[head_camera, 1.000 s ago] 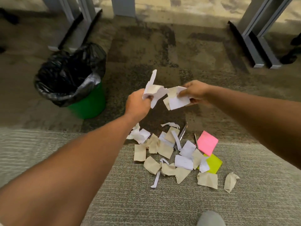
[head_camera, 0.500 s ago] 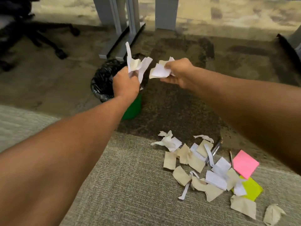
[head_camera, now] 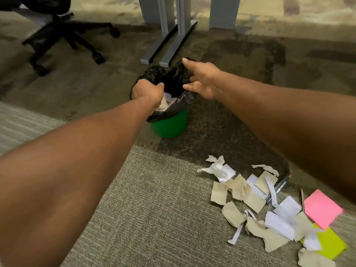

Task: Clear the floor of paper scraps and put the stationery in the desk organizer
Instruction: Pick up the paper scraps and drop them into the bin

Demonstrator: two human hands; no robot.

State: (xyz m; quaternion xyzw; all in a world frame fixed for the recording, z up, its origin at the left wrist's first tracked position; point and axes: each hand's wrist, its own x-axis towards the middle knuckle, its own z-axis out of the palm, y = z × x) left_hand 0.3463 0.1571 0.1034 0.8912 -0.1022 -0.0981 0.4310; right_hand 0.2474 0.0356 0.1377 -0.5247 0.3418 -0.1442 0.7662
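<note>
A green bin (head_camera: pixel 169 124) lined with a black bag stands on the carpet. My left hand (head_camera: pixel 147 93) is inside its mouth, fingers closed around white paper scraps (head_camera: pixel 165 103). Over the bin's far right rim, my right hand (head_camera: pixel 202 79) is spread with nothing in it. Several tan and white paper scraps (head_camera: pixel 250 201) lie in a heap at the lower right. Among them are a black pen (head_camera: pixel 279 186), a thin pencil (head_camera: pixel 302 199), a pink sticky-note pad (head_camera: pixel 322 209) and a yellow-green pad (head_camera: pixel 331 245). No desk organizer is in view.
Grey desk legs (head_camera: pixel 169 31) with long feet stand just behind the bin. A black office chair base (head_camera: pixel 67 39) on wheels is at the upper left. Dark and light carpet tiles (head_camera: pixel 154 209) cover the floor.
Both hands moved from above the pile to the bin. My right hand let go of its scraps and spread out. My left hand dropped into the bag with its scraps.
</note>
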